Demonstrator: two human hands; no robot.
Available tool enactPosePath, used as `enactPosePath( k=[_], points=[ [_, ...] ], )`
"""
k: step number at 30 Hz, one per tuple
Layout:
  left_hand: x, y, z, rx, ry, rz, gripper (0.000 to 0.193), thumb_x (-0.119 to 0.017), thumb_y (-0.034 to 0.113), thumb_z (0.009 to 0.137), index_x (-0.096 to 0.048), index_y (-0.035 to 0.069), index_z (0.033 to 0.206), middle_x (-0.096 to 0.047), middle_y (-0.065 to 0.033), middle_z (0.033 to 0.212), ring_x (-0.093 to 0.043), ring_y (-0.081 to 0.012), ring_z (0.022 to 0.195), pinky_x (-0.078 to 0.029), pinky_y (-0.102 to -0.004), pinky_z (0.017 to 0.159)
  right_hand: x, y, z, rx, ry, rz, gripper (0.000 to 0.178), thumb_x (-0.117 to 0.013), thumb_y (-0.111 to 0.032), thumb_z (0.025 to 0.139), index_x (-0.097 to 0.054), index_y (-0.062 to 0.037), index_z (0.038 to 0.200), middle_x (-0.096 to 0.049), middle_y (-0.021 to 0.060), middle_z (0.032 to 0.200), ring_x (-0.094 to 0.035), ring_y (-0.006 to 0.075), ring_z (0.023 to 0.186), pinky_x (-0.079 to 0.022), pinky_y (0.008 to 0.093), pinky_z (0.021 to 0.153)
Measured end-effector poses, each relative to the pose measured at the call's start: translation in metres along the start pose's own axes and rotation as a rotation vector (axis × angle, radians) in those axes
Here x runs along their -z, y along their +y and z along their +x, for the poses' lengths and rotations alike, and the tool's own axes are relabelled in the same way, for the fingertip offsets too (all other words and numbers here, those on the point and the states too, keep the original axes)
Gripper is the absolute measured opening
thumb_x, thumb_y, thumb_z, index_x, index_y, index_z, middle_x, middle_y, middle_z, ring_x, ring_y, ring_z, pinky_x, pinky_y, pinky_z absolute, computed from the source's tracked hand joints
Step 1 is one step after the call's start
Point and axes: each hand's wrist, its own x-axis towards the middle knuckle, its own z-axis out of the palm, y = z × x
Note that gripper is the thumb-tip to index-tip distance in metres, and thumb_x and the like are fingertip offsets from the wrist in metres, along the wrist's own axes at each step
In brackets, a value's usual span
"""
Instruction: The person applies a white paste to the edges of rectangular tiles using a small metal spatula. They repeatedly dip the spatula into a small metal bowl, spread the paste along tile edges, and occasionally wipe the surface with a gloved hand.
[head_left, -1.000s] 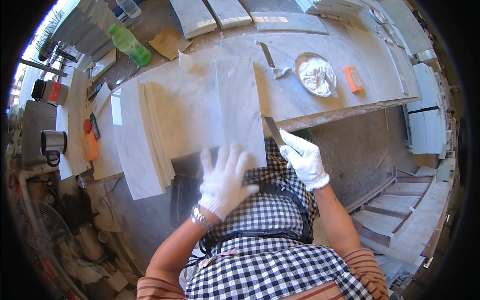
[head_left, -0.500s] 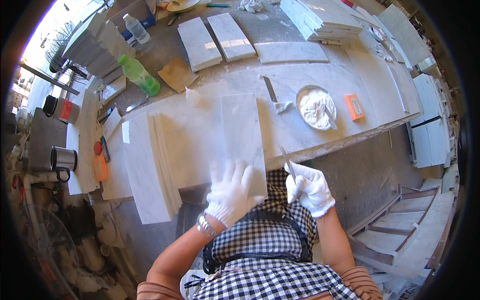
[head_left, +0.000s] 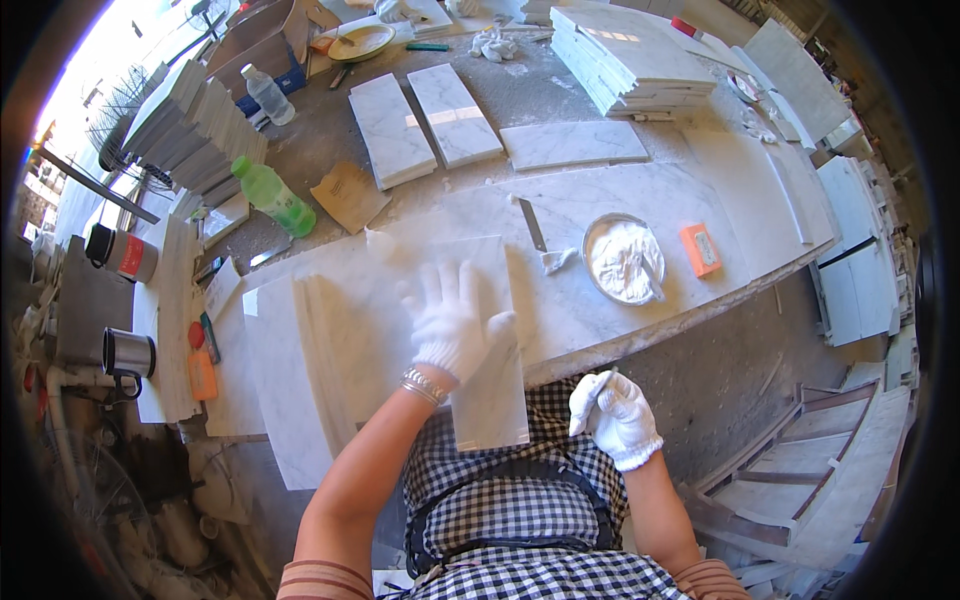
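Observation:
My left hand (head_left: pixel 450 318), in a white glove, rests with fingers spread on a white marble tile (head_left: pixel 490 405). The tile lies on the workbench, its near end jutting past the edge towards my apron. My gloved right hand (head_left: pixel 615 422) is closed beside the tile, over the bench's front edge. Between its thumb and fingers is a thin metal blade (head_left: pixel 604 384), seen almost end-on. A round bowl of white paste (head_left: pixel 622 250) with a small tool in it stands further right. Left of it lies a flat metal scraper (head_left: pixel 533 224) beside a dab of paste.
An orange box (head_left: pixel 700 250) sits right of the bowl. Stacked marble slabs (head_left: pixel 290 380) lie left of my left hand. Beyond stand a green bottle (head_left: pixel 273 197), a clear bottle (head_left: pixel 268 95) and a tile stack (head_left: pixel 630 60). Another person's gloved hand (head_left: pixel 395 10) shows at the far edge.
My left hand has slid away from me along the tile. The tile's near end now sits lower in view. My right hand has turned the blade, which pointed forward before.

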Motion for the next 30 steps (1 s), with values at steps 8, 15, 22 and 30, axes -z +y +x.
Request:
enactPosePath(
  k=[8,15,22,30],
  points=[
    [0.005,-0.001,0.045,-0.059,0.017,-0.001,0.091,-0.059,0.063,0.097,-0.032,0.009,0.165,-0.025,-0.0271,0.171,-0.021,-0.0486,0.158,-0.009,-0.0708,0.124,0.007,-0.008,-0.005,-0.019,0.02,-0.096,0.025,-0.079,-0.023,0.095,-0.072,-0.0038,0.11,-0.073,0.0163,0.093,-0.071,0.0289,0.08,-0.061,0.0419,0.064],
    [-0.015,-0.015,0.004,0.128,0.142,-0.165,0.1,-0.067,0.06,0.094,-0.029,-0.001,0.163,-0.03,-0.03,0.168,-0.024,-0.0501,0.156,-0.012,-0.0698,0.124,-0.006,-0.009,0.017,-0.029,0.185,-0.288,0.018,-0.074,-0.017,0.098,-0.072,-0.0017,0.108,-0.074,0.0162,0.09,-0.072,0.0269,0.073,-0.063,0.0387,0.065],
    [-0.039,-0.01,-0.033,0.161,0.145,-0.351,0.103,-0.08,0.05,0.088,-0.029,-0.001,0.161,-0.033,-0.0305,0.165,-0.029,-0.0473,0.155,-0.012,-0.0654,0.126,-0.03,-0.008,0.079,-0.066,0.339,-0.751,0.023,-0.07,-0.011,0.101,-0.071,0.0033,0.118,-0.075,0.0079,0.104,-0.073,0.0145,0.092,-0.063,0.031,0.079],
    [-0.05,-0.015,-0.037,0.097,0.198,-0.523,0.107,-0.084,0.047,0.085,-0.028,-0.005,0.161,-0.032,-0.0336,0.164,-0.03,-0.0509,0.153,-0.018,-0.064,0.125,-0.032,0.033,0.119,0.146,0.318,-1.059,0.031,-0.071,-0.008,0.1,-0.069,0.0056,0.128,-0.075,0.0045,0.103,-0.067,0.0074,0.088,-0.056,0.0245,0.078]
  ],
)
